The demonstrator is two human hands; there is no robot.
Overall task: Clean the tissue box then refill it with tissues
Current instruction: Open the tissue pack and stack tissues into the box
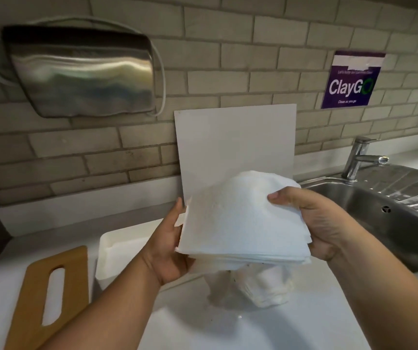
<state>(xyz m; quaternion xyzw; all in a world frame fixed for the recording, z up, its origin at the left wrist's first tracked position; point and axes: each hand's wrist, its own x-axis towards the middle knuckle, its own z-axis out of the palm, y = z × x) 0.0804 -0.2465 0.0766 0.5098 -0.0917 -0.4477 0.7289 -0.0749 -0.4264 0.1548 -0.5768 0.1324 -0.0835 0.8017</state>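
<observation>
I hold a thick stack of white tissues [240, 223] in the air above the counter. My left hand [170, 246] grips its left edge from below. My right hand [313, 223] clamps its right edge, thumb on top. The open white tissue box [112, 251] stands on the counter just left of my left hand, its inside partly hidden by my wrist. Its tan wooden lid [51, 294] with a long slot lies flat to the left of the box. Under the stack sits a clear plastic pack of more tissues [260, 286].
A white board [235, 142] leans against the brick wall behind the stack. A steel towel dispenser [84, 74] hangs on the wall at upper left. A steel sink [379, 210] with a tap [359, 157] lies to the right. A purple sign [351, 79] is on the wall.
</observation>
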